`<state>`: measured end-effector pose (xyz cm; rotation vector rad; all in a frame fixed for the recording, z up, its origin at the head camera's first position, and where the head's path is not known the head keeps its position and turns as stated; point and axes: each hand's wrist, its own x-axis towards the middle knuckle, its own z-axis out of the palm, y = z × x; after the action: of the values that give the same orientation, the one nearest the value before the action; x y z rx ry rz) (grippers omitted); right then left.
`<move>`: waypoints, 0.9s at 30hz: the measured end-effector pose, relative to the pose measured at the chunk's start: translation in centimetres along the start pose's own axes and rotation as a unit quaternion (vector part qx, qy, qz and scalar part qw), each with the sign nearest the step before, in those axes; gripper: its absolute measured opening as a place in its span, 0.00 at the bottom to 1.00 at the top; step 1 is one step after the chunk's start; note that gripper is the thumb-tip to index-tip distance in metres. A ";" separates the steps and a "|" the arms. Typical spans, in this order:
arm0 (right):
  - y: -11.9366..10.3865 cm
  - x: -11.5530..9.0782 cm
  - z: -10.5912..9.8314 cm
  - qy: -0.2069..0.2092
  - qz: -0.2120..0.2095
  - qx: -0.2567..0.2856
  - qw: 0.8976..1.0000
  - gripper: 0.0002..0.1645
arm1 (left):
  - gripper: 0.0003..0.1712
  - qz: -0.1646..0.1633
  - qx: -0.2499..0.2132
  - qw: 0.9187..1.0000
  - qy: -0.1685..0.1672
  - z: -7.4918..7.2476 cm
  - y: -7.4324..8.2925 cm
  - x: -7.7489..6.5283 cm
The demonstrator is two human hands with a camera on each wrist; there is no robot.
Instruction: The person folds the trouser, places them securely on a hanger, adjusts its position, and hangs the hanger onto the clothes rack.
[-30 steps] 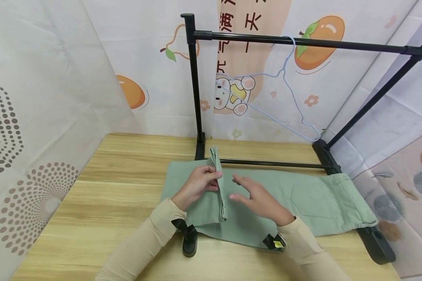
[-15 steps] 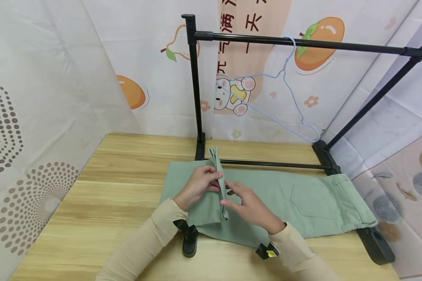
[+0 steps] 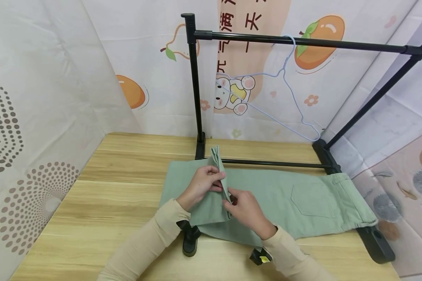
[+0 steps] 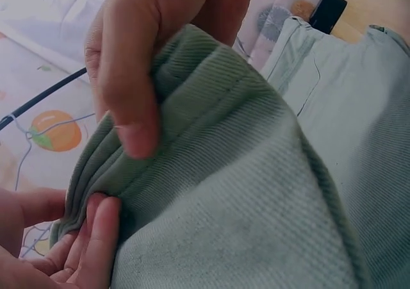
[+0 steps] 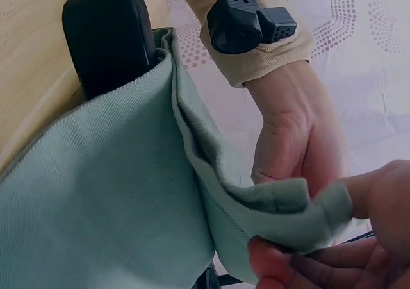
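Light green trousers [image 3: 270,195] lie lengthwise with the waistband at the right. At the left, the end of a leg is folded up and its stitched hem [image 4: 205,103] stands off the table. My left hand [image 3: 201,185] pinches this raised hem near its middle. Nearer to me, my right hand [image 3: 247,207] pinches the same edge between thumb and fingers. The right wrist view shows the hem's layers bunched between the right hand [image 5: 384,218] and the left hand [image 5: 295,132] behind them. Cloth hides some of the fingertips.
A black clothes rack [image 3: 195,86] stands over the wooden table [image 3: 116,187], its feet partly under the trousers. A light blue wire hanger [image 3: 295,93] hangs from the top bar. Patterned white curtains [image 3: 154,97] close off the back and sides.
My right hand has come left and closed its fingers on the raised hem. My left hand keeps its pinch, shifting slightly right with the cloth.
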<state>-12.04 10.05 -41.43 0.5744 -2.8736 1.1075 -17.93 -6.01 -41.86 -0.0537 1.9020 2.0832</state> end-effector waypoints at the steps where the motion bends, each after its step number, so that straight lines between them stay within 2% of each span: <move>1: -0.1 0.0 0.0 0.000 0.002 0.000 1.000 0.08 | 0.09 0.000 0.003 1.000 0.000 0.0 0.0 0.0; 9: -0.4 0.4 0.4 0.019 -0.015 -0.051 0.998 0.24 | 0.10 0.003 0.000 1.000 0.004 -0.1 0.3 -0.1; 12: -0.4 0.5 0.1 0.016 -0.019 -0.047 0.999 0.22 | 0.10 0.001 0.001 1.000 0.001 -0.1 0.4 0.0; 18: -0.7 0.7 -0.6 -0.005 -0.016 -0.010 1.000 0.10 | 0.09 -0.013 0.003 1.000 -0.007 -0.3 0.4 0.2; 23: -0.9 0.9 -1.1 -0.011 -0.010 0.000 1.000 0.13 | 0.10 -0.024 0.021 0.999 -0.029 -0.7 0.8 0.4; 27: -1.0 1.1 -1.5 -0.013 0.004 0.008 1.000 0.18 | 0.13 -0.014 0.040 0.998 -0.044 -1.4 1.3 0.2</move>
<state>-12.95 9.97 -39.56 0.5831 -2.8929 1.1342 -18.74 -7.36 -40.85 0.0298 1.9198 1.9558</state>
